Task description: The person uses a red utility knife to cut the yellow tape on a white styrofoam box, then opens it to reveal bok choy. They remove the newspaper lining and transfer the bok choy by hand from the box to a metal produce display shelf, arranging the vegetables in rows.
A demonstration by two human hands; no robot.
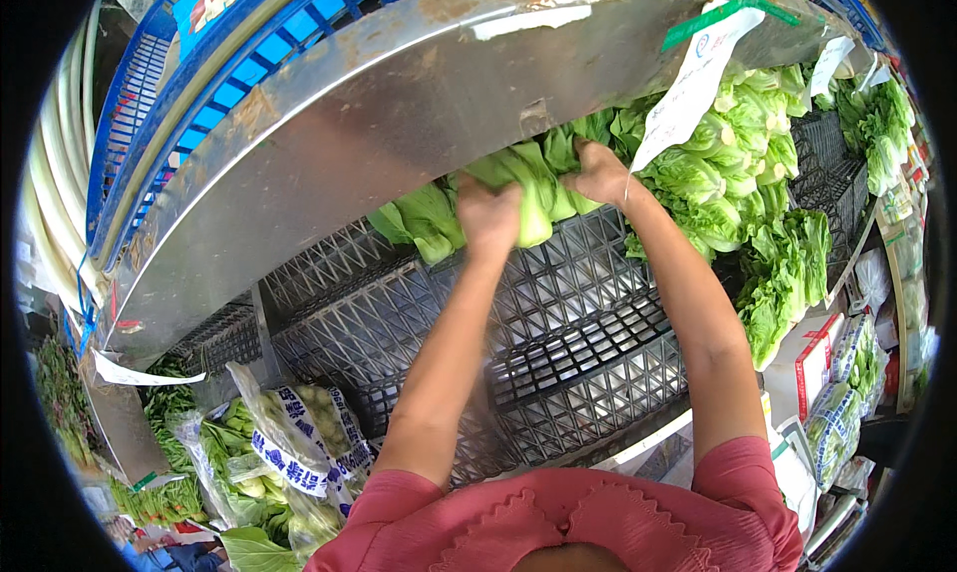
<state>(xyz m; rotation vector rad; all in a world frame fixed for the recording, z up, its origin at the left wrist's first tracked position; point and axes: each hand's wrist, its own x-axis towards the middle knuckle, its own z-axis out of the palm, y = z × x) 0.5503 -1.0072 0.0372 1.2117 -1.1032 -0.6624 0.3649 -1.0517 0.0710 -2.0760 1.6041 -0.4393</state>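
A row of leafy green bok choy [534, 191] lies along the back of a black plastic crate rack [523, 288], under a metal ledge. My left hand [487, 217] is on the bok choy near the row's left part, blurred, with its fingers partly hidden among the leaves. Farther right, my right hand [597, 174] reaches into the same greens, thumb and fingers around leaves near the ledge. Just right of it stands a pile of light green lettuce heads [703, 153]. A white paper tag [691, 86] with writing hangs over my right wrist.
A stained metal panel [359, 146] curves across above the greens, below a blue plastic basket [194, 108]. Bagged vegetables [299, 437] lie at lower left. More leafy lettuce [785, 273], a white and red box [804, 363] and bagged greens [834, 422] are at the right.
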